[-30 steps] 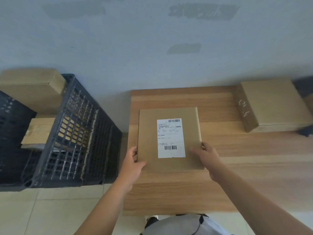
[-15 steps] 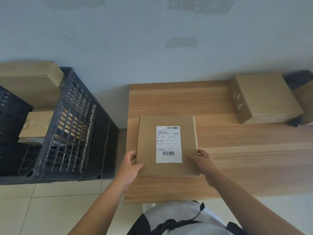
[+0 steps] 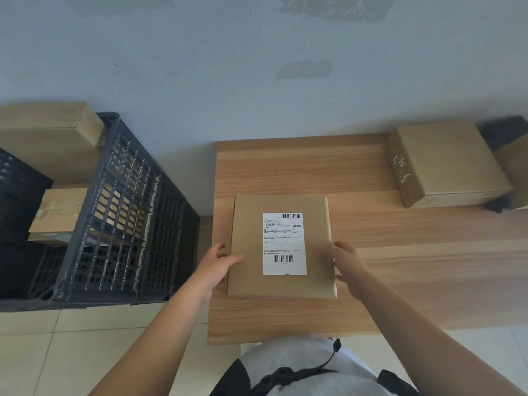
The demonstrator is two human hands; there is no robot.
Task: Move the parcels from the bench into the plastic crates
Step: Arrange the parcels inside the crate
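A flat brown parcel (image 3: 248,247) with a white shipping label lies on the wooden bench (image 3: 414,267), near its left end. My left hand (image 3: 214,267) grips the parcel's left edge, thumb on top. My right hand (image 3: 350,267) holds the right edge, thumb at the top face and fingers down the side. A dark plastic crate (image 3: 120,201) stands on the floor left of the bench, and a small taped box (image 3: 60,210) lies inside it.
A thicker brown parcel (image 3: 445,161) sits at the bench's far right, with another box (image 3: 515,172) and a dark object (image 3: 503,132) beside it. A large carton (image 3: 45,138) rests at the crate's far end. The wall runs close behind. Pale floor tiles lie below.
Both hands have drawn the labelled parcel toward me, away from the bench's far edge. In the last half second it has barely moved.
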